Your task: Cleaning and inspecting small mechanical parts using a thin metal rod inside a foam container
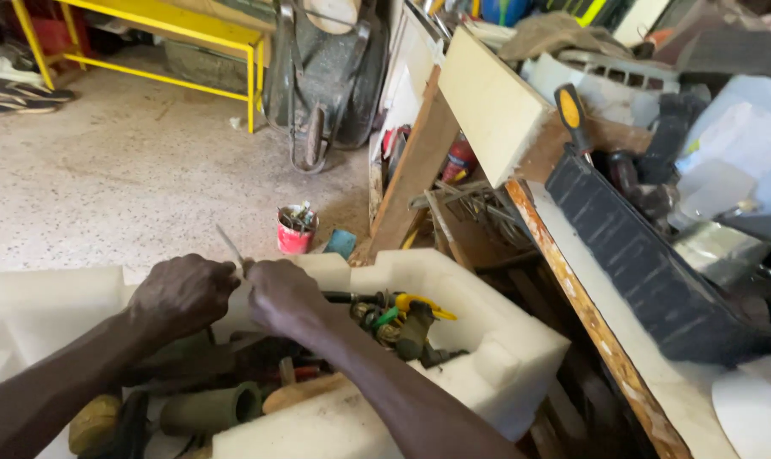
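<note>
White foam box [504,340]: left hand [181,293] and right hand [282,293] grasp one thin blade [230,246].

We see 1 red tin [296,231] on the floor, a yellow frame [190,47] and a wheelbarrow [321,81] behind.

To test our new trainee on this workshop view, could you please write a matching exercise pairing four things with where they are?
Things:
1. red tin
2. screwdriver
3. yellow frame
4. thin blade

Places:
A. above the left hand and right hand
B. far across the floor, top left
C. on the floor beyond the white foam box
D. on the cluttered bench

Pairs: 1-C, 2-D, 3-B, 4-A
</note>
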